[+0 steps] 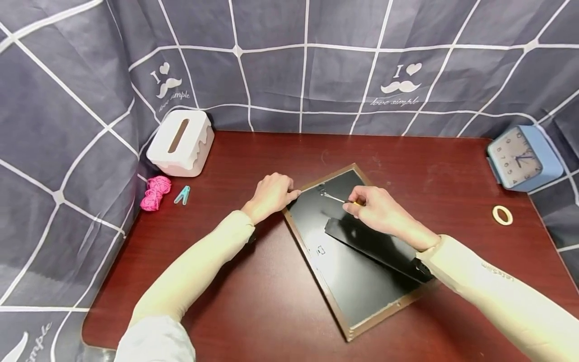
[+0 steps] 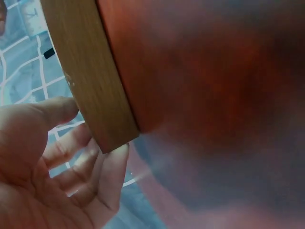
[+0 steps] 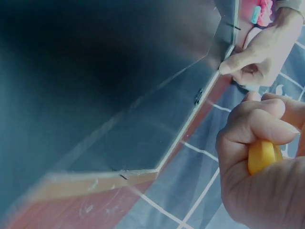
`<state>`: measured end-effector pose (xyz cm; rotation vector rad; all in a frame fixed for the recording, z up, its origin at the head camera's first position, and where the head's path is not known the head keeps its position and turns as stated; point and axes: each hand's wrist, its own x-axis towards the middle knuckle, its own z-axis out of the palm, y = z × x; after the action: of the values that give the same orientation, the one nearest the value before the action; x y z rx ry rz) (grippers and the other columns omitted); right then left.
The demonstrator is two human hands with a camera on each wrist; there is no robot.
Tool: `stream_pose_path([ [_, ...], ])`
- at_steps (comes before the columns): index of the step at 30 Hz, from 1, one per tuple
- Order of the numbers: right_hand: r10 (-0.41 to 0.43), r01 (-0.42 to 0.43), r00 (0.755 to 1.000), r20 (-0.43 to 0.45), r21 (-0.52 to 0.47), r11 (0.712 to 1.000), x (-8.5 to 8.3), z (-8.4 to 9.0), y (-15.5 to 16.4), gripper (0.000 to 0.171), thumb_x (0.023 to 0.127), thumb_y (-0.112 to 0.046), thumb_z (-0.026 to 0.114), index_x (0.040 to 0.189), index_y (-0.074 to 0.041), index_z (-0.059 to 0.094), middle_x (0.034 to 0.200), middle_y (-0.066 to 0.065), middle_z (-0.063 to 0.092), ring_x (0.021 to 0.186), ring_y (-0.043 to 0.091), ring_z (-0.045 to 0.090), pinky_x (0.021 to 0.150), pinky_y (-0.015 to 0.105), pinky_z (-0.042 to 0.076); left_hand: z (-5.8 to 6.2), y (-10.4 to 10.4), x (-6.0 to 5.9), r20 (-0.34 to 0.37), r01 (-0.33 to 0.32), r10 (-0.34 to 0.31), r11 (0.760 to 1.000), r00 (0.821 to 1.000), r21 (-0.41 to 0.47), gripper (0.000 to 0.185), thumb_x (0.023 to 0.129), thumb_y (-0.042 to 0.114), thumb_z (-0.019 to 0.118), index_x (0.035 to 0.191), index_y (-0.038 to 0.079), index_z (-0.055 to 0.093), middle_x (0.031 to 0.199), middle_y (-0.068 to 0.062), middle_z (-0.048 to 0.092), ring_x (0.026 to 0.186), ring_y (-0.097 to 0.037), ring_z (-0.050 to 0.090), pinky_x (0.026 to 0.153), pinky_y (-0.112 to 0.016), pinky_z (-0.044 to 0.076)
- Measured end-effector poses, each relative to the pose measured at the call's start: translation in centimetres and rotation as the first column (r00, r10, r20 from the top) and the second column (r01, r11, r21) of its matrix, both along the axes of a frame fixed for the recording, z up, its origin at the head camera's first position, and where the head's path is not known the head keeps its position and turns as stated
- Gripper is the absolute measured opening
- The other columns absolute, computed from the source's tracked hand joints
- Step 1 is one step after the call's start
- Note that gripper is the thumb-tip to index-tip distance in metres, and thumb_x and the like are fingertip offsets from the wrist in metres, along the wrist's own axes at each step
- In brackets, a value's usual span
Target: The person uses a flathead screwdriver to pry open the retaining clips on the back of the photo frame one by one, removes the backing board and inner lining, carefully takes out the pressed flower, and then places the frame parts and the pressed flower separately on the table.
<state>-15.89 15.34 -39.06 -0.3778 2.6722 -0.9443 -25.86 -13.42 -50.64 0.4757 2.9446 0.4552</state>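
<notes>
A picture frame point(image 1: 315, 275) with a wooden rim lies back side up on the table, set at an angle. Its black backing board point(image 1: 341, 274) carries a black stand flap point(image 1: 375, 245) and a small metal hanger point(image 1: 321, 190) near the far left corner. My left hand point(image 1: 273, 196) grips that corner, thumb at the rim and fingers around the outer edge, as the left wrist view shows. Pinched in my right hand point(image 1: 380, 210) is a screwdriver with a yellow handle point(image 3: 262, 157); its shaft point(image 1: 334, 198) points at the hanger. Whether the tip touches a screw is too small to tell.
At the left stand a white tissue box point(image 1: 199, 151), a pink yarn skein point(image 1: 155, 192) and a teal clothespin point(image 1: 183, 195). A blue clock point(image 1: 520, 158) and a cream ring point(image 1: 502, 215) are at the right. Grey checked cloth point(image 1: 271, 75) hangs behind the table point(image 1: 253, 296).
</notes>
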Motion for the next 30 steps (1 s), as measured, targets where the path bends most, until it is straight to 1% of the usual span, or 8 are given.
stream_pose_path([
  [2,0.016,-0.016,1.000,0.002,0.002,1.000,0.0,-0.1,-0.3,0.017,0.103,-0.023,0.071,0.091,-0.012,0.069,0.072,0.001,0.068,0.068,0.014,0.057,0.066,0.028,0.045,1.2,-0.3,1.7,0.023,-0.021,0.021,1.000,1.000,0.003,0.044,0.101,0.052,0.073,0.068,0.026,0.061,0.068,0.004,0.060,0.073,-0.024,0.066,0.055,-0.039,0.054],
  [7,0.042,-0.042,0.999,0.023,0.008,0.999,0.2,-0.6,-1.2,0.014,0.104,-0.022,0.071,0.095,-0.011,0.070,0.078,0.007,0.073,0.068,0.014,0.058,0.069,0.028,0.046,1.2,-1.0,4.6,0.083,-0.069,0.069,0.998,0.994,-0.001,0.043,0.101,0.050,0.072,0.068,0.025,0.064,0.069,0.005,0.063,0.075,-0.023,0.068,0.054,-0.035,0.054],
  [9,0.051,-0.051,0.998,0.025,0.004,0.999,0.2,-1.0,-1.5,0.014,0.104,-0.022,0.070,0.097,-0.010,0.070,0.078,0.005,0.072,0.068,0.015,0.057,0.069,0.029,0.045,-0.8,-1.5,4.8,0.082,-0.074,0.073,0.997,0.994,0.018,0.044,0.100,0.051,0.071,0.064,0.027,0.060,0.064,0.007,0.058,0.072,-0.021,0.065,0.051,-0.031,0.050],
  [13,0.087,-0.088,0.996,-0.014,-0.027,0.996,-0.3,-3.3,-1.8,0.015,0.104,-0.025,0.070,0.097,-0.012,0.070,0.074,0.000,0.065,0.067,0.017,0.054,0.064,0.029,0.043,-0.4,-1.7,7.2,0.129,-0.088,0.080,0.994,0.988,0.064,0.038,0.096,0.045,0.071,0.066,0.027,0.059,0.065,0.008,0.055,0.071,-0.019,0.062,0.053,-0.028,0.048],
  [17,0.110,-0.111,0.993,-0.048,-0.019,0.994,-1.6,-7.0,-2.0,0.016,0.102,-0.032,0.073,0.094,-0.019,0.069,0.069,-0.005,0.061,0.064,0.014,0.054,0.061,0.027,0.042,0.1,-1.6,9.1,0.232,-0.131,0.103,0.986,0.967,0.107,0.016,0.092,0.042,0.074,0.089,0.027,0.068,0.075,0.010,0.066,0.073,-0.015,0.066,0.061,-0.027,0.053],
  [21,0.120,-0.118,0.992,-0.045,0.040,0.992,-2.5,-9.5,-2.5,0.016,0.101,-0.037,0.074,0.092,-0.025,0.068,0.066,-0.008,0.059,0.063,0.012,0.055,0.062,0.026,0.045,0.6,-1.2,10.4,0.304,-0.160,0.112,0.977,0.946,0.138,0.036,0.091,0.040,0.075,0.123,0.024,0.069,0.080,0.008,0.073,0.069,-0.011,0.069,0.068,-0.028,0.059],
  [25,0.124,-0.120,0.991,-0.045,0.083,0.989,-2.3,-10.0,-3.4,0.014,0.100,-0.034,0.076,0.093,-0.025,0.069,0.065,-0.007,0.056,0.063,0.014,0.054,0.061,0.028,0.044,1.0,-0.8,11.5,0.363,-0.189,0.116,0.967,0.925,0.171,0.053,0.094,0.037,0.072,0.143,0.019,0.062,0.084,0.003,0.074,0.058,-0.006,0.071,0.072,-0.027,0.062],
  [30,0.126,-0.122,0.991,-0.033,0.111,0.986,-2.2,-9.7,-4.4,0.011,0.099,-0.031,0.075,0.091,-0.025,0.069,0.066,-0.006,0.057,0.066,0.015,0.056,0.061,0.029,0.044,1.6,-0.7,12.7,0.448,-0.254,0.129,0.939,0.885,0.231,0.056,0.096,0.031,0.069,0.147,0.014,0.054,0.084,-0.003,0.074,0.046,-0.008,0.070,0.067,-0.024,0.062],
])
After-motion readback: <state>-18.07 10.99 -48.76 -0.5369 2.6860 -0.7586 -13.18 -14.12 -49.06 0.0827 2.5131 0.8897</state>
